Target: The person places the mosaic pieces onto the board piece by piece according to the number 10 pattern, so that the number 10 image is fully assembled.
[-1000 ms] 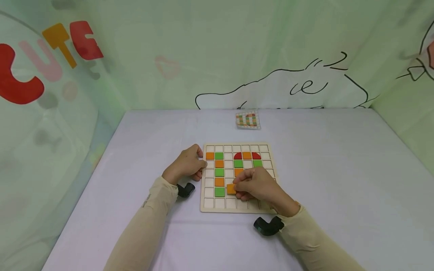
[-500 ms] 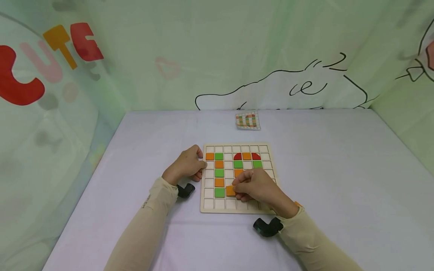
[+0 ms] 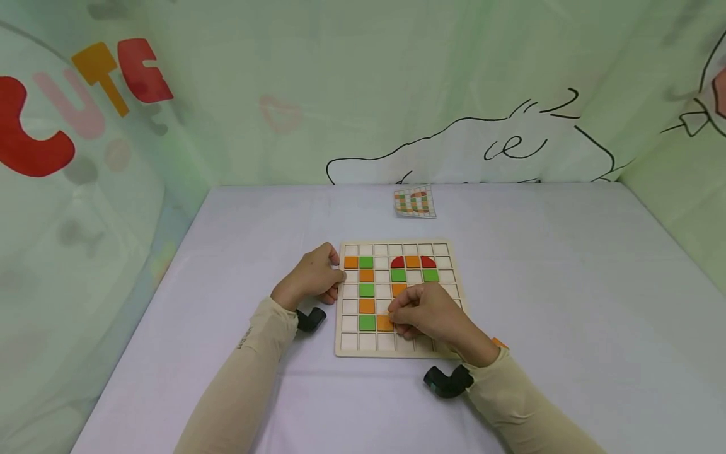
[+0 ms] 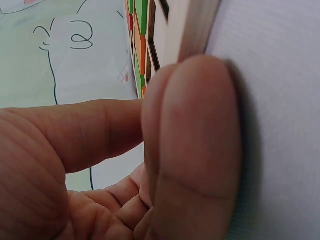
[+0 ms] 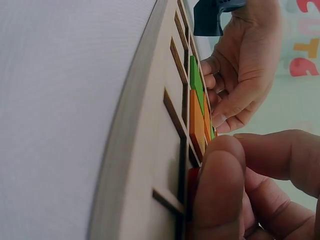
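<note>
A wooden grid board [image 3: 386, 351] lies on the table with green, orange and red tiles in several cells. My left hand [image 3: 313, 272] grips its left edge; in the left wrist view the thumb [image 4: 100, 132] and a finger [image 4: 200, 125] meet at the board's side. Over the lower middle of the board, my right hand [image 3: 433, 315] pinches the right edge of an orange tile [image 3: 384, 323], which lies beside a green tile [image 3: 367, 323]. In the right wrist view, a red piece [image 5: 192, 182] shows partly under the fingertips. The right hand hides several cells.
Behind the board lies a small pattern card [image 3: 415, 202] with a coloured grid. Another orange piece [image 3: 499, 343] peeks out beyond the right wrist. Black curved mounts [image 3: 448, 381] sit at both wrists. A printed cloth backdrop [image 3: 272, 94] rises behind the table.
The orange tile in my right fingers has shifted slightly towards me and lies lower, in line with the green tile. My left hand has stayed at the board's edge.
</note>
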`<move>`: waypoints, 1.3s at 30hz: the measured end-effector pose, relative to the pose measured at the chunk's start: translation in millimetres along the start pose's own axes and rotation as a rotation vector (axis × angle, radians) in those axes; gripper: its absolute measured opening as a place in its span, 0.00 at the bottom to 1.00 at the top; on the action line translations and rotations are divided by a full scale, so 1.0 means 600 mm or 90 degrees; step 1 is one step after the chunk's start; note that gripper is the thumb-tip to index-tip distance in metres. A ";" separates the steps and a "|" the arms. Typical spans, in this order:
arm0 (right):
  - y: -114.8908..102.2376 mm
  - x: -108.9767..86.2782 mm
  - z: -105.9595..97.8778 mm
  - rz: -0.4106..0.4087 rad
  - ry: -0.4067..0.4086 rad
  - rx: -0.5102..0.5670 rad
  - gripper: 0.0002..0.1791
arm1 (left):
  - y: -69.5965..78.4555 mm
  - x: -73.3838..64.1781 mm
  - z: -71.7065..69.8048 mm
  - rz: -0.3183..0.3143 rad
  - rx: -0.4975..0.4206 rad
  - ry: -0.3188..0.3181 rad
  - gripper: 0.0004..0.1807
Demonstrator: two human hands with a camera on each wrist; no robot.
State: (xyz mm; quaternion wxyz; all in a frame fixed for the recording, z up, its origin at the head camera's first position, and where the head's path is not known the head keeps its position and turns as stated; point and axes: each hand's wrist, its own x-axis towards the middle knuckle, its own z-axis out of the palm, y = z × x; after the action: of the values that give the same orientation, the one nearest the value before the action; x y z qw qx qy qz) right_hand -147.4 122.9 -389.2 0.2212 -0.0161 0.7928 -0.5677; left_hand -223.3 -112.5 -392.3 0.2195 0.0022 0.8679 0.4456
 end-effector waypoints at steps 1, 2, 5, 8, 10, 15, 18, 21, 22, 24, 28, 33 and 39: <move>0.000 0.000 0.000 -0.001 0.000 0.001 0.04 | 0.000 0.000 0.000 0.001 -0.001 0.000 0.12; 0.000 -0.001 -0.001 -0.002 0.001 0.002 0.04 | 0.000 0.000 0.000 0.001 -0.002 0.000 0.12; -0.001 -0.005 -0.004 -0.008 0.000 0.010 0.05 | 0.000 0.000 0.000 0.003 -0.001 0.000 0.12; -0.001 -0.013 -0.014 -0.019 0.004 0.008 0.07 | 0.000 0.000 0.000 0.003 0.001 0.001 0.13; -0.001 -0.020 -0.026 -0.026 0.015 -0.006 0.08 | 0.000 0.000 0.001 0.004 0.001 0.000 0.13; 0.003 -0.046 -0.067 -0.020 0.062 -0.052 0.11 | -0.001 0.000 0.001 0.007 0.002 0.001 0.12; 0.013 -0.064 -0.094 -0.005 0.093 -0.077 0.13 | -0.001 -0.001 0.001 0.006 0.003 0.003 0.12; 0.033 -0.081 -0.119 0.020 0.125 -0.119 0.13 | 0.000 -0.001 0.001 0.006 0.003 0.002 0.12; 0.041 -0.086 -0.127 0.034 0.136 -0.134 0.13 | 0.000 -0.001 0.001 0.006 0.003 0.002 0.12; 0.058 -0.097 -0.143 0.059 0.149 -0.162 0.14 | 0.001 -0.002 0.001 0.006 0.003 0.001 0.12; 0.089 -0.118 -0.169 0.100 0.157 -0.213 0.15 | 0.000 -0.002 0.001 0.010 0.005 0.001 0.12; 0.107 -0.137 -0.181 0.109 0.146 -0.259 0.21 | 0.000 -0.002 0.000 0.014 0.007 0.003 0.12; 0.114 -0.142 -0.177 0.090 0.151 -0.319 0.22 | -0.001 -0.002 0.001 0.016 0.003 0.005 0.12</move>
State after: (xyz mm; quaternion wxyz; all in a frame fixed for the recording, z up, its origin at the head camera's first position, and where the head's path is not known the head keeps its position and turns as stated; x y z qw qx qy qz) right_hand -94.1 265.5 -395.4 0.1552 0.0513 0.9280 -0.3349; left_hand -221.6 -112.5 -392.4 0.2102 0.0119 0.8699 0.4461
